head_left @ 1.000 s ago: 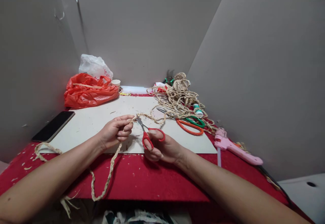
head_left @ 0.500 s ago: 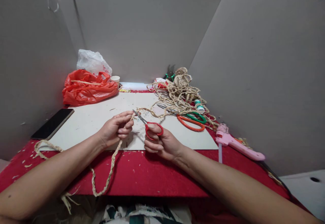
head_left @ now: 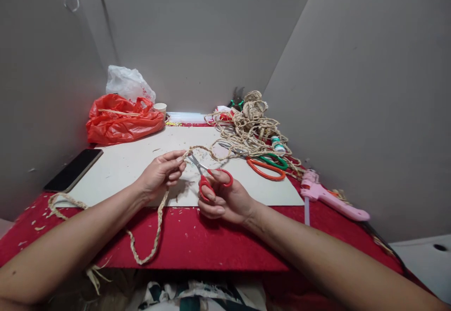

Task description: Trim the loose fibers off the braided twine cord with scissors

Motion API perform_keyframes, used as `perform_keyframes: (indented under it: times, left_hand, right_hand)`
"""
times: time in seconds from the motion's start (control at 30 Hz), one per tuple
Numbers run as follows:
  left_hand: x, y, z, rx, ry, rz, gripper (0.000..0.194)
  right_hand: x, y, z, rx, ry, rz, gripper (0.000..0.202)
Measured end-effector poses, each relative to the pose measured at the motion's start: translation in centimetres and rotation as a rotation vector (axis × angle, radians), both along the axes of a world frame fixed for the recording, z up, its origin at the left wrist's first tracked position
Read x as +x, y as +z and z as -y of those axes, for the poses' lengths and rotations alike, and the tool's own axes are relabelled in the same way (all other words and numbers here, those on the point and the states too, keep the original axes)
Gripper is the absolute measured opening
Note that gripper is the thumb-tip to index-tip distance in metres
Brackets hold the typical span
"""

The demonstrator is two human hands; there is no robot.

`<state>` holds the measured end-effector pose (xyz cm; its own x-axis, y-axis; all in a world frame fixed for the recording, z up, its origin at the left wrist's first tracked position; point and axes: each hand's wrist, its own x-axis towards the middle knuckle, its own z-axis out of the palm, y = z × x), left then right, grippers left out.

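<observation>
While the left hand pinches the braid: thumb and forefinger of the left hand (head_left: 164, 174) close on the braided cord (head_left: 160, 219), its other fingers curled in.
Red scissors (head_left: 203, 179): grasped in the right hand (head_left: 225, 200) by their handles, blades parted, tips at the cord just beside the left fingertips; whether the strand lies fully between the blades is too small to tell.
Step at the blades: by my judgement, trimming stray fibre from the braid.
Next move: a snip would seem to call for a firm pinch, shallow tips and care to spare both the plait and the fingertips.
Cord's place: above the white board (head_left: 116, 170) at the pinch, trailing back toward the tangled rope (head_left: 253, 130); below the left hand it sags in a loop over the red cloth (head_left: 239, 250) near the bench's front edge.
Cord's look: straw-pale, slim, plaited and knobbly along the loop; pale frayed strips (head_left: 94, 278) show below the left forearm, though I cannot tell whether they belong to it.
</observation>
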<state>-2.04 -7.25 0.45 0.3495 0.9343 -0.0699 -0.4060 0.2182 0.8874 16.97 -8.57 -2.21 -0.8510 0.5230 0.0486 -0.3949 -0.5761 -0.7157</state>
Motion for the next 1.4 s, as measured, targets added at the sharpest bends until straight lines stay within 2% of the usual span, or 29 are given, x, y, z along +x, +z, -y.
perform_keyframes:
  times: [0.33,0.6,1.4]
  left_hand:
    - [0.59,-0.49,0.26,0.029,0.103,-0.045,0.023]
    - [0.63,-0.90,-0.02,0.022,0.138,-0.054,0.017]
    - [0.91,-0.23,0.09,-0.010,0.292,-0.053,0.017]
  right_hand:
    - [0.00,0.10,-0.20,-0.058,-0.003,-0.012,0.044]
    - [-0.13,0.21,0.34,-0.071,-0.025,-0.011,0.041]
    - [-0.08,0.33,0.42,-0.128,-0.063,0.013,0.044]
